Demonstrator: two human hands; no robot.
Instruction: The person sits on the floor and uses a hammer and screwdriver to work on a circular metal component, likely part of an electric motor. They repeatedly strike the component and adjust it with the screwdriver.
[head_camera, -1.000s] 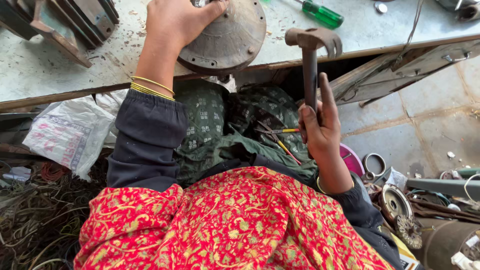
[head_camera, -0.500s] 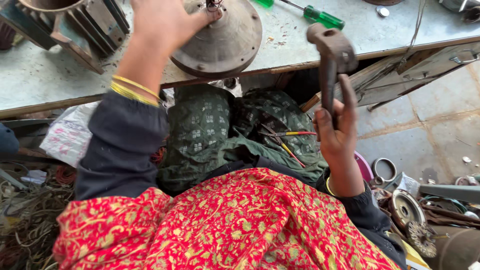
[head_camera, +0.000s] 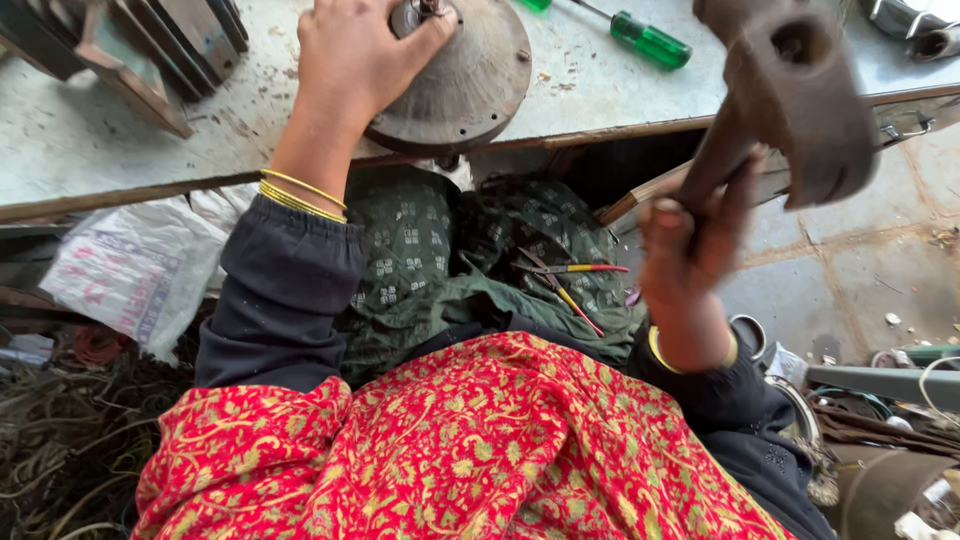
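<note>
The round metal plate (head_camera: 455, 75) is lying at the near edge of the bench (head_camera: 120, 150); it is pressed down by the left hand (head_camera: 355, 55), closed over its far-left rim; the hammer (head_camera: 790, 95) is gripped raised by the right hand (head_camera: 695, 245); the blow should be aimed at the centre hub, well apart from the fingers.

Soft, even daylight fills the scene, bright on the pale bench (head_camera: 120, 150) and the floor (head_camera: 850, 280) at right; no harsh glare. Under the bench edge it falls into deep shadow, and the wires (head_camera: 60, 450) at lower left sit dim. The hammer (head_camera: 790, 90) and right hand (head_camera: 690, 250) are smeared by motion blur (the head most of all). The left hand (head_camera: 350, 60), disc (head_camera: 470, 80) and red cloth (head_camera: 450, 450) are sharp. Straight lines bow slightly near the frame edges.
</note>
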